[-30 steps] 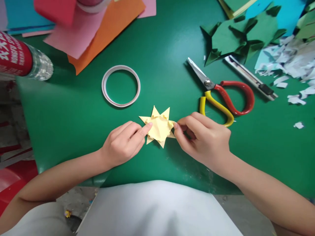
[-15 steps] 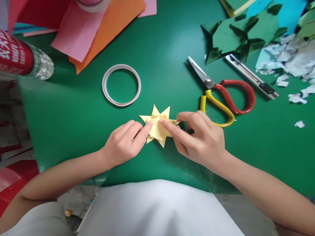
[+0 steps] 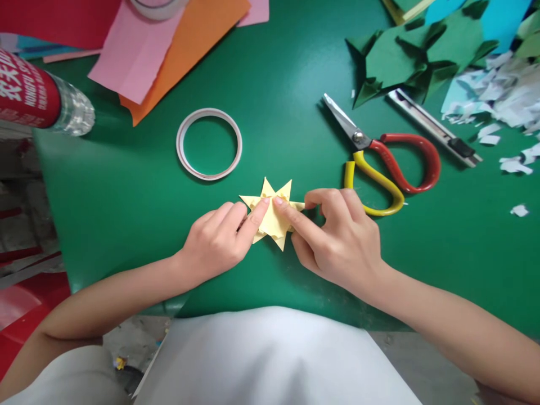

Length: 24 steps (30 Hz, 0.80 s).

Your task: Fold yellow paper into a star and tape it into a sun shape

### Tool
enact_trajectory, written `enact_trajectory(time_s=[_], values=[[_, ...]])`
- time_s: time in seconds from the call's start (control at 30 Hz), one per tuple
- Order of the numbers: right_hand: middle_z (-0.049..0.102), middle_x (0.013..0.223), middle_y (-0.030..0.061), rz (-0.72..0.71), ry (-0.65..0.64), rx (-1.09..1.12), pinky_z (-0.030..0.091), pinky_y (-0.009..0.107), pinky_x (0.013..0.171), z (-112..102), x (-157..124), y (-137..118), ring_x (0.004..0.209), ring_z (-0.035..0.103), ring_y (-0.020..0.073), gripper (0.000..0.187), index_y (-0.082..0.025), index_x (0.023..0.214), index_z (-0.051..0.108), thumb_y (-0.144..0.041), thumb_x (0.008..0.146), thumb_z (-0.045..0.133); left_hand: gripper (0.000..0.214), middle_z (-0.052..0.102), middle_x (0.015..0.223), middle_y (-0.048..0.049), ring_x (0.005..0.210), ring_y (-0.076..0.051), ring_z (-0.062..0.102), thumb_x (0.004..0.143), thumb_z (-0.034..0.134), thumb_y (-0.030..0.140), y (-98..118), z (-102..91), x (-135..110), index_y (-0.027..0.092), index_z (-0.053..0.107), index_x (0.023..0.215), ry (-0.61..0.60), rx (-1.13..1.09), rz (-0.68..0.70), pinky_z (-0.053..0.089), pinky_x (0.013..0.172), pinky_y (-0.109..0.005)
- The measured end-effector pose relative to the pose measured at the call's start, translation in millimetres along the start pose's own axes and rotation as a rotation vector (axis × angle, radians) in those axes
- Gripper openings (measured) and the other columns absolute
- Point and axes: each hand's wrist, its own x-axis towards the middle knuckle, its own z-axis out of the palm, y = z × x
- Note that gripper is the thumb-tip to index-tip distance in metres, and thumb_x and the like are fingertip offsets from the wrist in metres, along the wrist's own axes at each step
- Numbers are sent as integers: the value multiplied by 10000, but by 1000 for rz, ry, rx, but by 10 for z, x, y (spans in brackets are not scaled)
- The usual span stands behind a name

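Note:
A pale yellow folded paper star [image 3: 273, 220] lies flat on the green table [image 3: 126, 191]. My left hand [image 3: 219, 242] rests at the star's left side, its forefinger stretched out and pressing on the star's upper middle, the other fingers curled. My right hand [image 3: 337, 239] comes in from the right, its forefinger tip pressing on the star beside the left one, thumb and other fingers bent near the star's right point. Neither hand lifts the star.
A ring of white tape [image 3: 209, 144] lies behind the star. Scissors with red and yellow handles [image 3: 379, 160] and a utility knife [image 3: 434, 128] lie to the right. Green paper cut-outs [image 3: 405, 56], white scraps [image 3: 502, 101], coloured sheets [image 3: 143, 50] and a bottle [image 3: 42, 98] line the far side.
My right hand let go its pinch on the star's right point and laid its forefinger across the star's middle. My left forefinger slid further up over the star.

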Motion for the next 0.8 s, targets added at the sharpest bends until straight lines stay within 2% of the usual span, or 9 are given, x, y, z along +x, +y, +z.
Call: enact_trajectory(time_s=[0.17, 0.27, 0.4, 0.53, 0.67, 0.8], values=[[613, 858, 88, 4, 3, -58, 426, 284, 616, -33, -7, -2, 722, 486, 172, 271, -211, 1062, 697, -166, 813, 598, 370, 506, 661, -9, 578, -130, 466, 897, 482, 155, -25, -12, -4, 127, 621, 1239, -11, -59, -30, 291, 498, -278], [619, 858, 96, -15, 6, -50, 453, 299, 625, -39, -7, -9, 724, 508, 178, 259, -190, 1049, 702, -167, 828, 569, 330, 533, 686, -19, 595, -128, 469, 845, 545, 169, -86, 2, -9, 149, 667, 1151, 62, -108, -17, 303, 498, -261], [635, 842, 96, -41, 30, -54, 472, 300, 631, -27, -4, -26, 714, 527, 175, 236, -163, 1036, 695, -165, 847, 555, 201, 668, 866, -62, 751, -169, 568, 797, 600, 185, -157, 30, -17, 196, 694, 975, 177, -202, 51, 411, 599, -289], [633, 826, 106, -74, 50, -71, 483, 305, 652, -13, -2, -36, 723, 527, 185, 245, -132, 1043, 689, -151, 832, 565, 101, 723, 896, -29, 832, -186, 605, 791, 642, 177, -177, 28, 4, 207, 687, 877, 206, -289, 147, 452, 656, -313], [647, 830, 114, -108, 70, -95, 487, 306, 672, -2, 2, -37, 728, 532, 186, 226, -114, 991, 705, -145, 795, 597, 52, 733, 858, -25, 821, -178, 614, 788, 696, 160, -176, 14, 43, 173, 679, 835, 193, -299, 174, 444, 643, -308], [684, 830, 90, -207, 176, -24, 462, 322, 642, 3, 2, -38, 738, 576, 195, 124, -141, 851, 723, -161, 734, 685, 44, 726, 876, -35, 866, -180, 626, 832, 661, 167, -164, 11, 59, 176, 679, 871, 146, -295, 154, 453, 674, -313]])
